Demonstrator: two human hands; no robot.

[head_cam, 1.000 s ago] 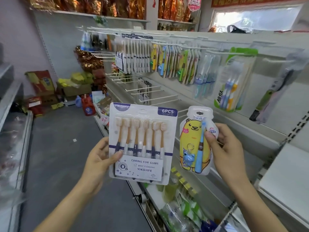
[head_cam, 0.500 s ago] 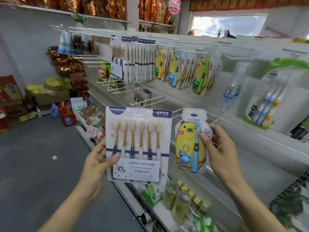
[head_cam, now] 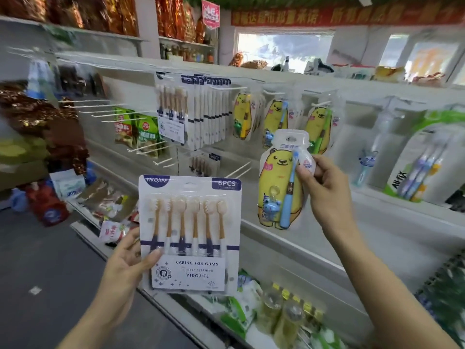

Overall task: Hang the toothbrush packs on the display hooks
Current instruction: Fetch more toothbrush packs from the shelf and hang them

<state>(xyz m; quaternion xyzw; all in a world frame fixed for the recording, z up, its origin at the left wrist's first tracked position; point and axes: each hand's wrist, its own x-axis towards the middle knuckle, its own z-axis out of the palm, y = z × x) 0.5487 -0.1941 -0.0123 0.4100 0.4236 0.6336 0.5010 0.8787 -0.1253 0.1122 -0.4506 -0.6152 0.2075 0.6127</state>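
Note:
My left hand (head_cam: pixel 125 263) grips the lower left edge of a white six-brush pack (head_cam: pixel 190 233), held upright in front of the shelving. My right hand (head_cam: pixel 324 190) pinches the upper right edge of a yellow bear toothbrush pack (head_cam: pixel 278 187) with a blue brush, raised just below the hanging row of like bear packs (head_cam: pixel 274 119). More six-brush packs (head_cam: pixel 201 114) hang on hooks to the left of them. Bare white hooks (head_cam: pixel 236 170) stick out between my two packs.
Green snack bags (head_cam: pixel 136 129) and several bare hooks (head_cam: pixel 100 109) fill the left of the wall. Other toothbrush packs (head_cam: pixel 417 167) hang at the right. Bottles (head_cam: pixel 281 321) and packets lie on the low shelf. A grey aisle floor (head_cam: pixel 37 285) runs to the left.
The view has swung right and closer to the display. My right hand has lifted the bear pack up toward the hanging bear packs; my left hand still holds the six-brush pack lower.

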